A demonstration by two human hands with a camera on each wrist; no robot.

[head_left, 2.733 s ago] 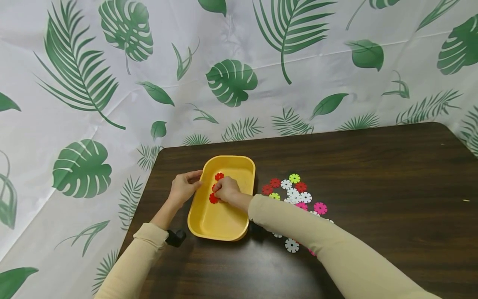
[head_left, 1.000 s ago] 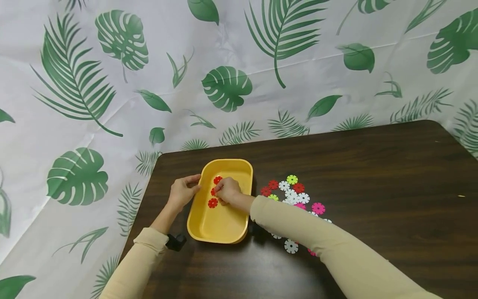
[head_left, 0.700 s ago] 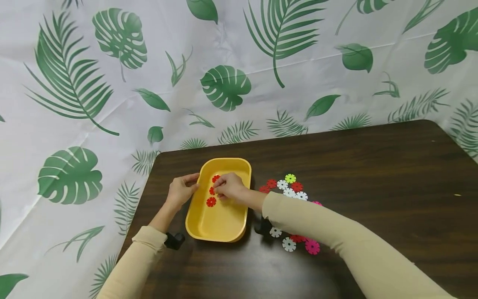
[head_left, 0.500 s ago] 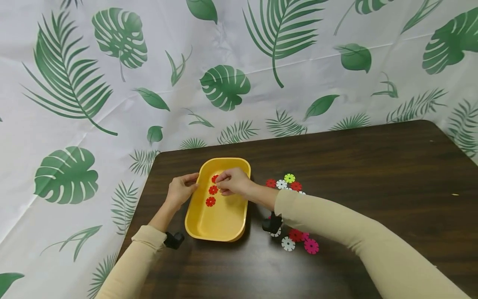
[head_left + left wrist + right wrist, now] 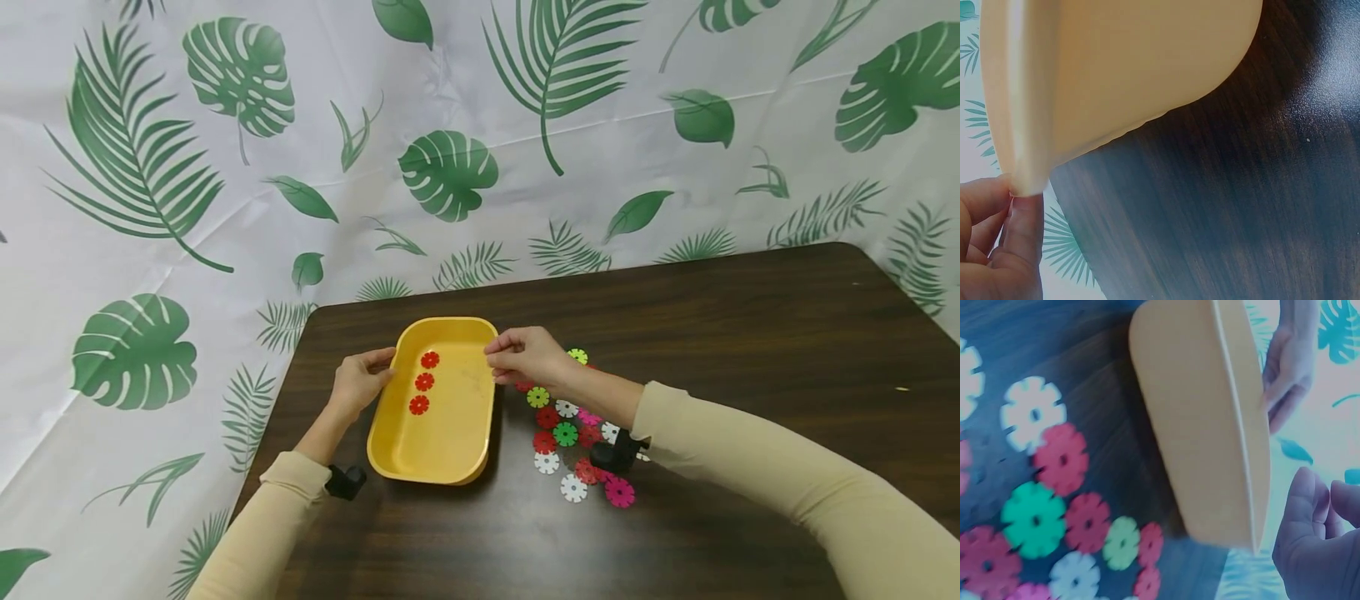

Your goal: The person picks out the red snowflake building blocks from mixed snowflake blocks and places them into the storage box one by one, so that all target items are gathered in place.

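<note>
Left grip (image 5: pixel 360 385) on yellow tray (image 5: pixel 444 442)

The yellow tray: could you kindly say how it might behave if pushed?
The yellow tray would probably slide rather than tip, being broad-based. It looks unbent where the left hand grips it, suggesting stiffness. The red discs lying flat inside might slide about.

Tray (image 5: pixel 450 442): plain yellow in head view, closer to tan in wrist views
Discs in tray (image 5: pixel 424 382): all three red
Loose discs (image 5: pixel 566 433): mixed white, red, hot pink, yellow-green, green
Table (image 5: pixel 720 333): dark brown, streaky wood grain
Backdrop (image 5: pixel 525 208): white ground, green leaf print, split leaves plus palm fronds
Left sleeve (image 5: pixel 258 525): plain cream
Right sleeve (image 5: pixel 765 467): plain cream too
Left wrist camera (image 5: pixel 347 482): black
Right wrist camera (image 5: pixel 617 455): black
</note>
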